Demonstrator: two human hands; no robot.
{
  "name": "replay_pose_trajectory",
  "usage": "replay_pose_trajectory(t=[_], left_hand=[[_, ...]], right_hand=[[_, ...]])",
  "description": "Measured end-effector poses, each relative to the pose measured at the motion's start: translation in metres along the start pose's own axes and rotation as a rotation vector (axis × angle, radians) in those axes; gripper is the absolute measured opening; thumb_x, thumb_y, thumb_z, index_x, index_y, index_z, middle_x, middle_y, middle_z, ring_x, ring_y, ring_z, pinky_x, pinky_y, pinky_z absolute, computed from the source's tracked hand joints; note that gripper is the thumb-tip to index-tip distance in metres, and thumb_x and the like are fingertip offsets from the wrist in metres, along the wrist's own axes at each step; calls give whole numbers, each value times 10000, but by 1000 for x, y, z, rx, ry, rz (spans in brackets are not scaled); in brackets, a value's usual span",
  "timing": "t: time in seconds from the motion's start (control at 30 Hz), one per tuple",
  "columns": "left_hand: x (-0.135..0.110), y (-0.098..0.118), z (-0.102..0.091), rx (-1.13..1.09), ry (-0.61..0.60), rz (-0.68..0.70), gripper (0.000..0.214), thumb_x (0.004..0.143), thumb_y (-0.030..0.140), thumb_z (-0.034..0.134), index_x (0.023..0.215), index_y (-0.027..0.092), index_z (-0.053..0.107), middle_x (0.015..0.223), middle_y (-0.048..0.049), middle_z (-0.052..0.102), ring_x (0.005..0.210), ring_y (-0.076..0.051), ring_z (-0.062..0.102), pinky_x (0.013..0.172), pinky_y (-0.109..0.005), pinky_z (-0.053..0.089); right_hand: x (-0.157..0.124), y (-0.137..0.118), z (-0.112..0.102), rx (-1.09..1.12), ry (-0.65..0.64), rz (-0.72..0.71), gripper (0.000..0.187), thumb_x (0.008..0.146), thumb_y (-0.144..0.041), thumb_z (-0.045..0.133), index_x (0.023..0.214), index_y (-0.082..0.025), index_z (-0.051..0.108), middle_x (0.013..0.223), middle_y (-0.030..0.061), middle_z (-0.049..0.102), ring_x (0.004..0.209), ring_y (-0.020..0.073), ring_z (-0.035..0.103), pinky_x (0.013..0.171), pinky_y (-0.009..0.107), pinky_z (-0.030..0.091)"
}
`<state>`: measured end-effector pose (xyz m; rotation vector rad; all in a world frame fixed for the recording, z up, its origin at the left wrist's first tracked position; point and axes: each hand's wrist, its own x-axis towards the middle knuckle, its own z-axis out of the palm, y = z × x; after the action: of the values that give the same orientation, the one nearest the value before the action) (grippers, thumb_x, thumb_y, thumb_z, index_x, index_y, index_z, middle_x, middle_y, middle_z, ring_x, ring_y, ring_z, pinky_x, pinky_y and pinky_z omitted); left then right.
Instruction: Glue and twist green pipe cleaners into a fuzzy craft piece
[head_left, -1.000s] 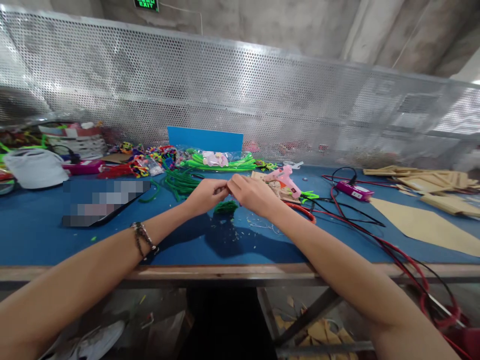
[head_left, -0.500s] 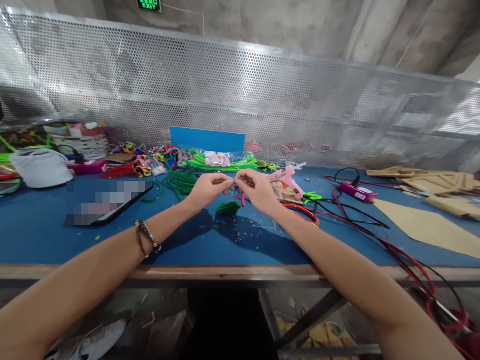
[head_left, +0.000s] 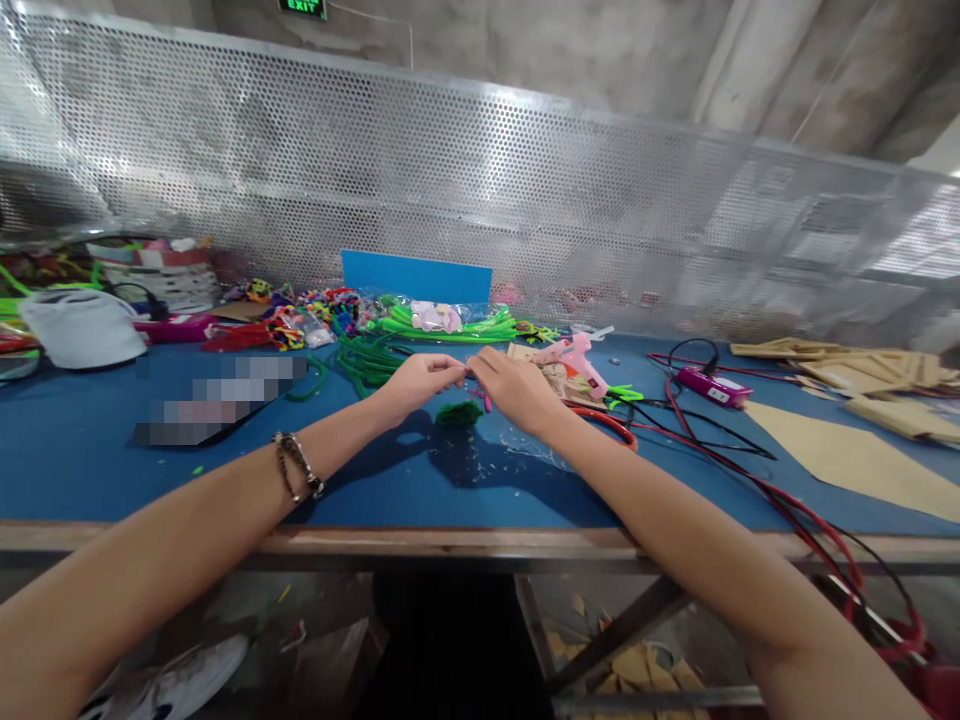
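Note:
My left hand [head_left: 424,384] and my right hand [head_left: 517,386] meet fingertip to fingertip above the blue table. Both are closed in a pinch; whatever sits between the fingers is too small or hidden to name. Just below them on the table lies a small dark green fuzzy bundle [head_left: 458,413], touched by neither hand. Dark green pipe cleaners [head_left: 364,362] spread behind my left hand. A pink glue gun [head_left: 577,362] rests beyond my right hand, near an orange ring-shaped handle [head_left: 606,424].
Bright green pipe cleaners [head_left: 480,328] in plastic lie at the back before a blue board [head_left: 416,276]. At left are a white cap [head_left: 81,328] and a blurred-out flat device [head_left: 225,400]. A purple power strip [head_left: 712,386], cables and brown card [head_left: 847,455] occupy the right.
My right hand has rolled over, its back now turned more upward and its fingers laid over the left fingertips. My left hand stays nearly in place.

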<state>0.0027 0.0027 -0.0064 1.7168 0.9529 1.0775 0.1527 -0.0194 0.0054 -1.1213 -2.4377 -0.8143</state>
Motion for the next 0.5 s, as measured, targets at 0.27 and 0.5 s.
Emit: replay_pose_trajectory(t=[0.27, 0.5], left_hand=[[3, 0, -7, 172, -87, 102, 328, 646, 422, 487, 768, 127, 561, 671, -2, 532, 598, -101, 434, 595, -218, 351], [5, -7, -17, 791, -487, 318, 440, 614, 422, 587, 987, 190, 579, 964, -58, 494, 948, -217, 403, 851, -307, 296]], right_hand=[[2, -1, 2, 280, 176, 112, 132, 796, -138, 396, 771, -134, 526, 763, 52, 534, 686, 130, 480, 584, 227, 349], [-2, 23, -3, 890, -64, 229, 96, 713, -205, 483, 653, -148, 531, 583, -25, 505, 523, 73, 431, 497, 200, 333]])
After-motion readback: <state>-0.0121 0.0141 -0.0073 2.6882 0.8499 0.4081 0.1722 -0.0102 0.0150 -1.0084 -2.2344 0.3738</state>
